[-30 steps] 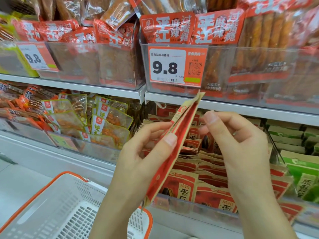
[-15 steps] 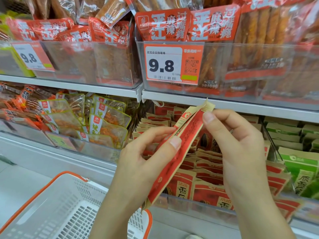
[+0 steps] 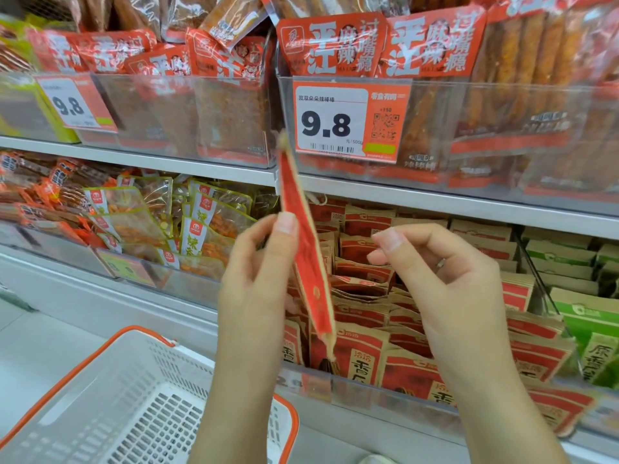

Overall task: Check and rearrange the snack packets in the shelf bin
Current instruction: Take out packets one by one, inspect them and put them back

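Holding solo now: left hand (image 3: pixel 258 279) pinches the red packet (image 3: pixel 306 249) edge-on between thumb and fingers, near upright, top edge up by the price tag (image 3: pixel 348 120), bottom edge just above the shelf bin (image 3: pixel 368 386). Half a second ago both grips had it, tilted right. Right hand (image 3: pixel 445 279) has let go, fingers loosely curled, empty, just beside the packet over the bin's stacked packets (image 3: pixel 365 316). Reads as check done; reslotting into the bin likely next.

Lower shelf (image 3: pixel 435 209) under a bin (image 3: pixel 368 393) of red packets (image 3: pixel 365 353)
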A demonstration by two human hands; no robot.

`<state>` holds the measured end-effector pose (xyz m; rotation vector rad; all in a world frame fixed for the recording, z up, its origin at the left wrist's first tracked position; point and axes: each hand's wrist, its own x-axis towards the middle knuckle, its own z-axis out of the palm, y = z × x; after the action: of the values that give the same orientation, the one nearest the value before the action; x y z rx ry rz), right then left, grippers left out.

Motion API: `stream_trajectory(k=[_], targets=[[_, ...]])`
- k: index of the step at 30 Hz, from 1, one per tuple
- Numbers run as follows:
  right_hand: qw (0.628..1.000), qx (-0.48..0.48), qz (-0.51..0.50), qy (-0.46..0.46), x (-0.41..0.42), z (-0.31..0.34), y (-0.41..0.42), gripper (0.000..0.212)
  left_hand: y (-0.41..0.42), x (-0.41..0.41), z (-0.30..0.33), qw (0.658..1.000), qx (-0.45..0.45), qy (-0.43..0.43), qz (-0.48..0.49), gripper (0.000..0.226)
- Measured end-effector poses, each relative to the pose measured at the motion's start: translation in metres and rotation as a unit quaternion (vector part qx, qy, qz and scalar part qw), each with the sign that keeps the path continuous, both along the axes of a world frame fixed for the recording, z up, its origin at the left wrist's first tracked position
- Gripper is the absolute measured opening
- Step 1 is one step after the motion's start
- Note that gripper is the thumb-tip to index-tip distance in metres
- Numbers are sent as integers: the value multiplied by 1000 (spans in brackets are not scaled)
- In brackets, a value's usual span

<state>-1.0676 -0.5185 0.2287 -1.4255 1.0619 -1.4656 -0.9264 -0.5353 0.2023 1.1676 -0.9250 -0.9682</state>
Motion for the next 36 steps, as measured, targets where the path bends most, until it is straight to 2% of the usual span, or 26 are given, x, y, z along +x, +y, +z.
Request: stream_trajectory(k=[2,4,7,12,16,22,33,36], targets=[[999,-18,-6,33,0,-5,2,16,8,4,-5,998,-42,20,50,78],[997,-22,9,68,0,-10,3,22,12,7,-5,994,-56,56,68,83],[995,-4,56,80,2,-12,2,19,12,6,-2,991,-63,72,95,80],[992,14,95,87,3,-14,0,16,14,8,-4,987,-57,90,121,61],[992,28,91,81,2,-17,-2,17,15,8,-2,988,-53,76,123,63],[987,7,76,140,2,-18,0,17,12,10,-5,990,-45,52,124,64],[983,3,131,131,-2,-19,-2,21,10,12,-10,995,-33,68,70,65],[983,7,138,119,-5,-18,-3,22,10,11,-8,995,-31,73,60,75]])
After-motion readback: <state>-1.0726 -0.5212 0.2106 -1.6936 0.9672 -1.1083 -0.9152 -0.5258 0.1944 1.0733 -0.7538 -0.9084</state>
